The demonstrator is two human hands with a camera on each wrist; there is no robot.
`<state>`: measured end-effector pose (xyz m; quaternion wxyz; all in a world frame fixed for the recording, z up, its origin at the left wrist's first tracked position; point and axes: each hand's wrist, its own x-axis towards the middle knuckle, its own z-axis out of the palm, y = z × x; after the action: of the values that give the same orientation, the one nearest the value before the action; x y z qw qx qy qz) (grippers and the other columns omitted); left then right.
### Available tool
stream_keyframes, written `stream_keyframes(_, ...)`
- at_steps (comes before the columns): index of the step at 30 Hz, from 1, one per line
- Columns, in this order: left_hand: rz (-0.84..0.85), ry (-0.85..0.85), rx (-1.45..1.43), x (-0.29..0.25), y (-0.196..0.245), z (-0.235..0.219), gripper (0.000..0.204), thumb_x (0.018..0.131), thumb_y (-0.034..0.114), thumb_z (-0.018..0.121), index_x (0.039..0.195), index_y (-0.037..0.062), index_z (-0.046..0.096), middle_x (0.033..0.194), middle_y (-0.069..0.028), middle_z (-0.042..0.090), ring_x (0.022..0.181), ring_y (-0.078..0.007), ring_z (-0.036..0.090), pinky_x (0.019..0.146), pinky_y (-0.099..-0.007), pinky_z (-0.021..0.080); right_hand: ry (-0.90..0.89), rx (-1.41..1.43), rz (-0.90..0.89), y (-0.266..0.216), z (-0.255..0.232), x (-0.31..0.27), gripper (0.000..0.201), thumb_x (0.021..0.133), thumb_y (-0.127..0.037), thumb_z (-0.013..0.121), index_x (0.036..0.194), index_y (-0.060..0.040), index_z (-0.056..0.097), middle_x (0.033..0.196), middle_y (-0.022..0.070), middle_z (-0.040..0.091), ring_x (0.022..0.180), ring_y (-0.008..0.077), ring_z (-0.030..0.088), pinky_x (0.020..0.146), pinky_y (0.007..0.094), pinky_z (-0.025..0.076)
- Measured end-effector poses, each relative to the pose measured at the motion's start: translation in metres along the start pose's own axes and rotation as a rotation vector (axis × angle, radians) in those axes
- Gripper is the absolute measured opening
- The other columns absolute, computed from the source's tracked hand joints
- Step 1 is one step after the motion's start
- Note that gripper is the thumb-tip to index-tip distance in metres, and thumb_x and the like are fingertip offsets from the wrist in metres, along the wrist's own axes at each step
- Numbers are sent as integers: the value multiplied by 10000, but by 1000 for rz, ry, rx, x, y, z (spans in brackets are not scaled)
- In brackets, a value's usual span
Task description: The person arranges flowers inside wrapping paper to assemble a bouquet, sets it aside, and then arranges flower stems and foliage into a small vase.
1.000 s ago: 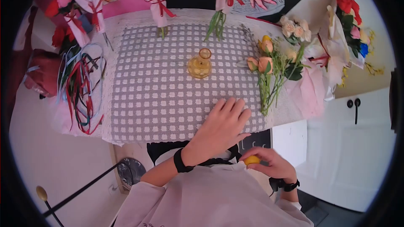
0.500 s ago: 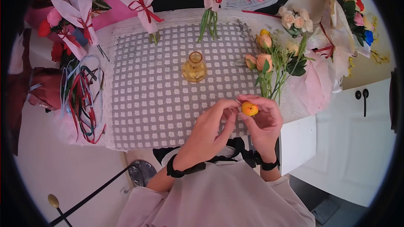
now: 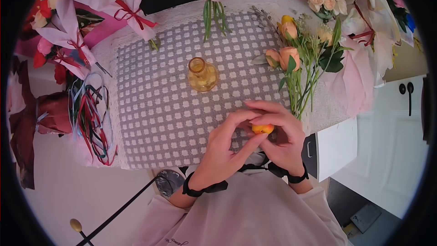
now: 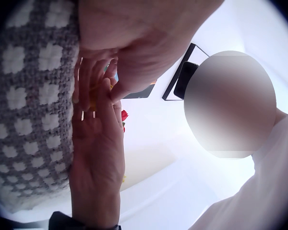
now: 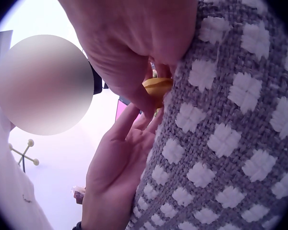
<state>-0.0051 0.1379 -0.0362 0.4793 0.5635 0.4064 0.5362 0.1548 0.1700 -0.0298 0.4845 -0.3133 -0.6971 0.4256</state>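
Note:
A small round yellow-orange flower bud (image 3: 262,129) is held between both hands, low over the near edge of the checked cloth (image 3: 150,109). My right hand (image 3: 287,132) pinches it with thumb and curved fingers. From the other side my left hand (image 3: 227,141) closes in, thumb tip on its underside and bent fingers at its upper side. In the right wrist view the yellow bud (image 5: 158,88) shows between the fingers, partly hidden. Ahead stands an amber glass vase (image 3: 203,76), upright. To its right lie peach roses (image 3: 289,58) with green stems.
Ribbons (image 3: 93,118) in red, blue and green lie tangled at the left edge. Wrapped bouquets with red bows (image 3: 129,13) line the far left and back. Cream flowers (image 3: 325,1) and pink wrapping paper (image 3: 350,82) are at the right. A white cabinet (image 3: 387,141) stands beyond.
The right hand brought the bud up from below the table edge to meet the left, which lifted off the cloth. Since then the left thumb has moved onto the bud. The head view has shifted.

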Motion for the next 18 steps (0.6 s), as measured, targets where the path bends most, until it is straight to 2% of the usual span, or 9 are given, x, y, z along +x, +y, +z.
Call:
stream_keyframes(4, 39, 17, 53, 0, 1, -2, 380, 899, 1, 723, 1248, -13, 573, 1126, -146, 674, 977, -215, 695, 850, -312, 547, 27, -16, 5, 1, 6, -1, 375, 784, 116, 723, 1130, -3, 641, 1262, 205, 646, 1127, 285, 654, 919, 354, 548)
stream_keyframes(7, 90, 55, 38, 1, -1, -4, 373, 898, -13, 715, 1247, -9, 585, 1137, -144, 674, 962, -213, 692, 828, -304, 547, 191, 80, 28, 4, 13, -2, 424, 729, 85, 799, 1102, -17, 625, 1191, 190, 632, 1094, 272, 647, 937, 348, 530)
stream_keyframes(11, 145, 110, 12, 2, -2, -6, 339, 892, -34, 706, 1219, -6, 620, 1140, -144, 675, 940, -207, 685, 802, -296, 546, 179, 28, 28, 2, 11, -1, 430, 719, 84, 813, 1092, -23, 628, 1180, 185, 630, 1090, 267, 643, 939, 347, 520)
stream_keyframes(16, 146, 132, 55, 3, 1, -5, 257, 877, -51, 710, 1129, -13, 678, 1037, -127, 706, 867, -195, 674, 754, -280, 531, 129, -39, 32, 4, 6, -5, 408, 727, 35, 838, 1076, -27, 636, 1131, 166, 664, 1026, 265, 662, 872, 334, 529)
stream_keyframes(17, 79, 86, 57, 0, 0, -7, 284, 889, -54, 690, 1170, -30, 652, 1072, -128, 684, 952, -180, 653, 848, -292, 516, 135, -45, 36, 4, 6, -6, 402, 735, 18, 840, 1079, -27, 638, 1112, 157, 676, 1005, 268, 669, 859, 336, 532)
stream_keyframes(18, 88, 86, 35, -1, 0, -7, 284, 889, -54, 690, 1170, -30, 652, 1072, -128, 684, 952, -180, 653, 848, -292, 516, 131, -69, 35, 4, 6, -7, 402, 735, 18, 840, 1079, -27, 638, 1112, 157, 676, 1005, 268, 669, 859, 336, 532)
